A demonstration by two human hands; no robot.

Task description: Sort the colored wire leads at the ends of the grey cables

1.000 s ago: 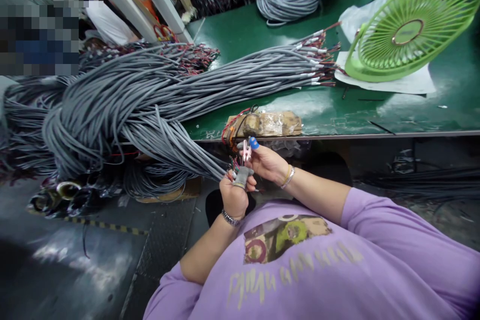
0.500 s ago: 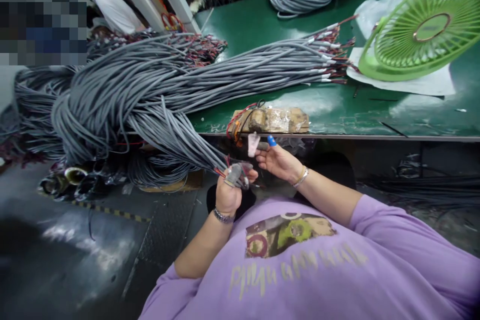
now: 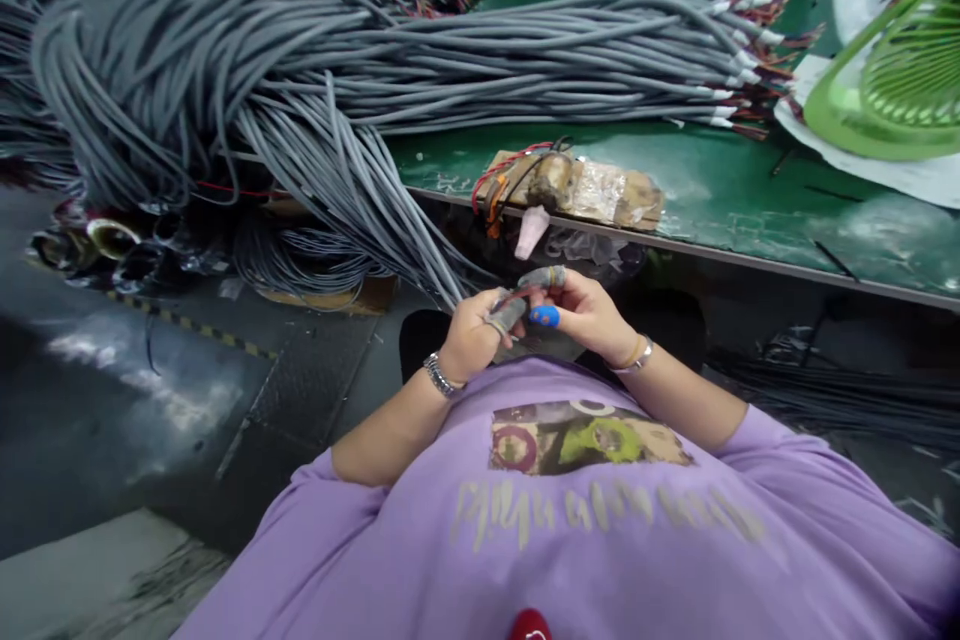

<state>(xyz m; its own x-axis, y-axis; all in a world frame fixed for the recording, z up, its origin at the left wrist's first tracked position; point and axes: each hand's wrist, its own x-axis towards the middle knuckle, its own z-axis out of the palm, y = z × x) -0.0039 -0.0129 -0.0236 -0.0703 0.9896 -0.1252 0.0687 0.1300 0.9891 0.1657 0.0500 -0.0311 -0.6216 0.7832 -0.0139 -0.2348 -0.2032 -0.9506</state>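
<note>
My left hand (image 3: 474, 335) is closed around the end of a grey cable (image 3: 442, 265), one of several that hang over the table edge from the large bundle (image 3: 360, 145). Thin reddish wires (image 3: 517, 295) stick out between my hands. My right hand (image 3: 589, 318) meets the left one, and its thumb and index finger pinch at those wires. Grey wraps cover my left thumb and right index finger; a blue cover (image 3: 544, 316) sits on my right thumb. The exact wire ends are hidden by the fingers.
On the green table (image 3: 720, 190) lies a wooden block (image 3: 637, 200) with red and black wires, and a pale pink cone-shaped piece (image 3: 532, 232) at its front. A green fan (image 3: 847, 110) stands at right. Rolls (image 3: 112, 235) and coiled cable (image 3: 300, 255) lie below the table.
My right hand has come away from the pink piece and down to my left hand, where it now pinches the wires. The view has tilted downward.
</note>
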